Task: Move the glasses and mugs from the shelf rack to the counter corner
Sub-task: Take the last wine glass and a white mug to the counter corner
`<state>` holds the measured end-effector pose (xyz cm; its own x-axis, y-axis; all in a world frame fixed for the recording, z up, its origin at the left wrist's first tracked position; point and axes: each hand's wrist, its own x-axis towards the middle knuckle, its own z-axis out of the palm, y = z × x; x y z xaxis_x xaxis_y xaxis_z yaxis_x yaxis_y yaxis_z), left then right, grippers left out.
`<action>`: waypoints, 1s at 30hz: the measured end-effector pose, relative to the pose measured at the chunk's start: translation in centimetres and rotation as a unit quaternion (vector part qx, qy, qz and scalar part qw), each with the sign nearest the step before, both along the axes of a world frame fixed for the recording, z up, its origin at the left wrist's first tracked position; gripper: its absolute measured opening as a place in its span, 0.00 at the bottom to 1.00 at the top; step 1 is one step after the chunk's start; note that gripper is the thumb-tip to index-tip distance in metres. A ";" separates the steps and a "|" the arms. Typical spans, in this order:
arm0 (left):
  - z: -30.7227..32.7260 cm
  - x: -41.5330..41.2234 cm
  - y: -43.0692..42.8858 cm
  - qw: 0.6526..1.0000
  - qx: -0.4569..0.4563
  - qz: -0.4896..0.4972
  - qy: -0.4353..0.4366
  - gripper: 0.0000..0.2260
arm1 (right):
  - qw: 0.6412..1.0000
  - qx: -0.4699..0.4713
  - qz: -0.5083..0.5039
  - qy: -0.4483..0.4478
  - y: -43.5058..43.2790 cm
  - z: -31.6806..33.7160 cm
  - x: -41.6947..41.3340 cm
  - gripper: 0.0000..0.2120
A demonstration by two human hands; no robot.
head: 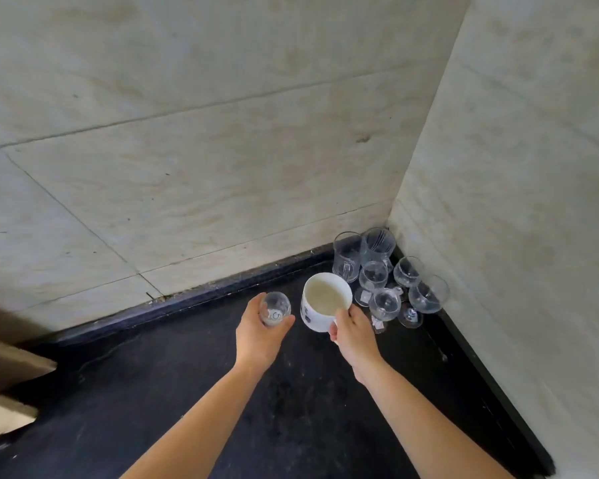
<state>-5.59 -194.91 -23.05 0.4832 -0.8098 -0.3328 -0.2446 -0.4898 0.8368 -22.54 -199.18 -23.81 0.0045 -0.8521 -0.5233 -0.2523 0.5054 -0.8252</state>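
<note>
My left hand (258,335) grips a small clear stemmed glass (275,307) from below, above the black counter (187,392). A white mug (325,302) with dark markings on its side is in my right hand (353,335), which holds it at its near side. The mug hangs just left of a cluster of glassware in the counter corner: a clear glass mug (346,255), a tall tumbler (378,244) and several round stemmed glasses (428,294). The shelf rack is out of view.
Pale tiled walls (222,150) meet at the corner behind the glassware. A raised dark rim (194,295) runs along the counter's back edge. A beige object (11,368) juts in at the lower left.
</note>
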 end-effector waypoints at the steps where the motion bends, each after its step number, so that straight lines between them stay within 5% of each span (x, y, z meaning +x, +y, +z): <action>1: -0.8 0.4 -1.1 1.000 0.007 -0.001 0.000 0.33 | 1.000 0.001 0.002 0.006 -0.9 -0.9 0.7 0.13; 15: -5.3 3.0 -8.4 0.998 0.004 -0.059 -0.027 0.27 | 0.999 -0.005 -0.021 0.033 -7.8 -7.2 4.9 0.18; 22: -6.4 2.9 -8.0 0.999 -0.007 -0.043 -0.011 0.36 | 1.000 0.013 -0.002 0.027 -7.7 -7.6 4.8 0.22; 27: -5.1 2.6 -6.7 0.997 0.006 -0.068 -0.031 0.48 | 0.990 -0.031 0.048 0.128 -6.7 -5.5 3.7 0.28; 30: -2.9 2.4 -4.7 0.991 0.015 -0.081 -0.106 0.43 | 0.980 -0.083 0.083 0.159 -5.2 -3.2 2.7 0.26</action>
